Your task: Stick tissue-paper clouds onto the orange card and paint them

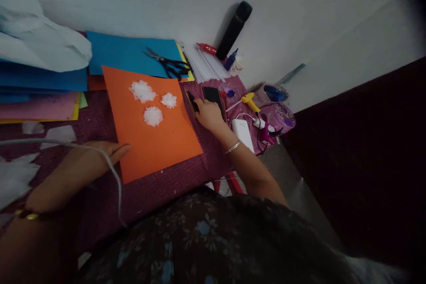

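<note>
An orange sheet [156, 142] lies on the purple cloth-covered table, with white ruffled paper pieces [142, 92] on its upper half. My left hand [100, 155] is at the sheet's lower left edge, its thumb on the orange paper and its other fingers mostly hidden. Right of the sheet, my right hand [208, 114] reaches down to a dark, slim item [191, 99] on a brown strip. Its fingertips touch or pinch that item. A black phone-like slab [213, 96] lies just beyond this hand.
Scissors [169, 63] rest on a blue sheet [116, 51] at the back. White strips [208, 64], a black bottle [234, 31], a yellow glue gun [250, 102] and a white power bank [242, 133] are to the right. Stacked coloured paper [36, 104] stands left; a cord [109, 159] crosses my left hand.
</note>
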Demonstrator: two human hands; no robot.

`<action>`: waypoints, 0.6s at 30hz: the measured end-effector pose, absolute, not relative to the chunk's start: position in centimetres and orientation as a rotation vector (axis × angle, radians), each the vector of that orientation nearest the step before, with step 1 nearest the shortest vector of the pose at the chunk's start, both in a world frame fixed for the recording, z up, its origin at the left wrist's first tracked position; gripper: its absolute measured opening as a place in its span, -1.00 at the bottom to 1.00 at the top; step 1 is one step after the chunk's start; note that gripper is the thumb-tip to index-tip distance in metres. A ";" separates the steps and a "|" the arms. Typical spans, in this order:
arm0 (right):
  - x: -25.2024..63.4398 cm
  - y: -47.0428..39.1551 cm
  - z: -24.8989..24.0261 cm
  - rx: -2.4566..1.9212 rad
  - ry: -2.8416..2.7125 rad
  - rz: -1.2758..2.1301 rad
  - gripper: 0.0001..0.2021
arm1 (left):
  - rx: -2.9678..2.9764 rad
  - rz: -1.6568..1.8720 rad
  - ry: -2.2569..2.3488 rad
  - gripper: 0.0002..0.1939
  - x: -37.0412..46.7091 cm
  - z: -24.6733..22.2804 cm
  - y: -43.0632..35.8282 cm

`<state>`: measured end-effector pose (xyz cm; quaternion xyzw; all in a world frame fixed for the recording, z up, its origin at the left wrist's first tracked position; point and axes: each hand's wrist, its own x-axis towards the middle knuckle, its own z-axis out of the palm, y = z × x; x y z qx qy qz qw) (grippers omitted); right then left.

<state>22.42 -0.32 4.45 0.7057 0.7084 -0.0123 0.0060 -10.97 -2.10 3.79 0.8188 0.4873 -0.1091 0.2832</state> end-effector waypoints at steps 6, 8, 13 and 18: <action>23.6 -0.4 5.1 2.465 2.296 -0.353 -0.54 | 2.189 -0.397 1.345 -0.34 -10.5 4.1 -2.0; 25.4 -0.5 5.7 2.619 2.394 -0.711 -0.64 | 2.148 -0.394 1.330 -0.35 -10.4 4.0 -1.8; 31.7 -1.7 7.5 2.928 2.329 -2.046 -0.72 | 2.139 -0.465 1.323 -0.33 -10.4 3.7 -1.4; 36.4 -2.4 8.5 3.236 2.420 -1.865 -0.56 | 2.139 -0.416 1.359 -0.40 -10.5 3.1 -1.5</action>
